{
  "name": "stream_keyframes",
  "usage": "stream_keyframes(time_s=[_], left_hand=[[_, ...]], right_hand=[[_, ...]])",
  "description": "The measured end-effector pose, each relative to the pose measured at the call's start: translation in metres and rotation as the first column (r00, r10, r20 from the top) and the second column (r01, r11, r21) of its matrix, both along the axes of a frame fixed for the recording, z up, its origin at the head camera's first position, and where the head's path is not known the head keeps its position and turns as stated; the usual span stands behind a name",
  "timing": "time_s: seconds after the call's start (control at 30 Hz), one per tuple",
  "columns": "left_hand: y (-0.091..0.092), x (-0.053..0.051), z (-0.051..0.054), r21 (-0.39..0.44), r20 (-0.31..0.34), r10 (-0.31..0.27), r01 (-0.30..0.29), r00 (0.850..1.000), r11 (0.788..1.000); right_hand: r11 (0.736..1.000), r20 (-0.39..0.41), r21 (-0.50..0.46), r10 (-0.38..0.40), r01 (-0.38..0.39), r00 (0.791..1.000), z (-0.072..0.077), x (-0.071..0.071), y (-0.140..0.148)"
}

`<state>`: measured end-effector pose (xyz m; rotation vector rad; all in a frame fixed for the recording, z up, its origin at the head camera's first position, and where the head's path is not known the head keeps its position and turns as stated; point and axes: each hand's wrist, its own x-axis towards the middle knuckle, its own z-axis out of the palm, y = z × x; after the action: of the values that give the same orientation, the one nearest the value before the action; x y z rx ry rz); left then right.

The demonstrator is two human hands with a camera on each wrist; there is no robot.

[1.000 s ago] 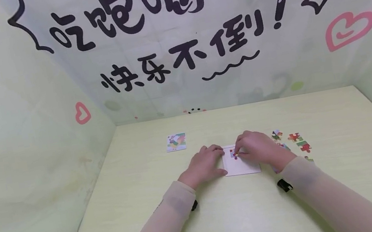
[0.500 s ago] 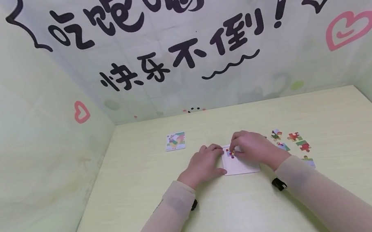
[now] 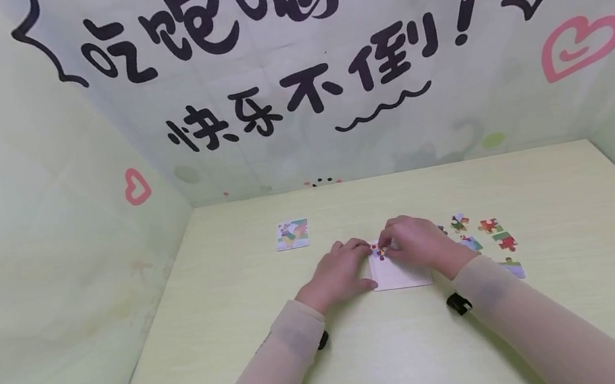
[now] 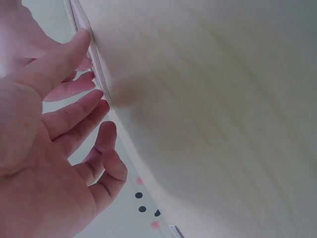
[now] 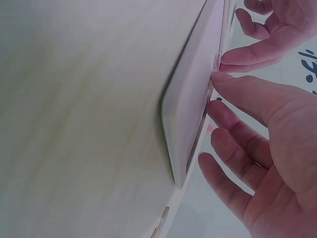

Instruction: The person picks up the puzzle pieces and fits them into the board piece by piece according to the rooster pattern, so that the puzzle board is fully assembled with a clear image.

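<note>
A white puzzle tray (image 3: 402, 275) lies on the table in front of me, with a few coloured bits showing near its upper left corner. My left hand (image 3: 341, 272) rests at the tray's left side; in the left wrist view its thumb and fingertips touch the tray edge (image 4: 100, 74). With thumb and index finger my right hand (image 3: 418, 242) pinches a small jigsaw piece (image 3: 382, 251) against the tray's upper left part. That piece is mostly covered by the fingers. From the right wrist, the tray (image 5: 190, 99) appears side-on, the right fingertips at its far side.
Several loose jigsaw pieces (image 3: 505, 242) lie to the right of the tray, some partly behind my right forearm. A small square picture card (image 3: 292, 234) lies at the back left. A printed cloth wall (image 3: 278, 163) rises behind the table.
My right hand has shifted slightly left with the jigsaw piece, toward the tray's upper left corner, uncovering more loose pieces on the right. My left hand stays where it was.
</note>
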<state>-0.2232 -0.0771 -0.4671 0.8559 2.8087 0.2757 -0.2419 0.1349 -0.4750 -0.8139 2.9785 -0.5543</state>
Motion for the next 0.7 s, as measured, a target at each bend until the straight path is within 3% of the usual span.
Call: stream_keyframes(time_s=[0.37,0.7], left_hand=[[0.0,-0.0008,-0.0004,-0.001,-0.003,0.0,0.0,1.0,1.0],[0.0014,0.0003,-0.0009,-0.057,-0.031,-0.04,0.038,0.999,0.998]], right_hand=[[0.999,0.037,-0.017,-0.035,0.035,0.999,0.0005,0.0006,-0.0004],[0.997,0.071,-0.04,-0.063,0.066,0.995,0.0017,0.0035,0.003]])
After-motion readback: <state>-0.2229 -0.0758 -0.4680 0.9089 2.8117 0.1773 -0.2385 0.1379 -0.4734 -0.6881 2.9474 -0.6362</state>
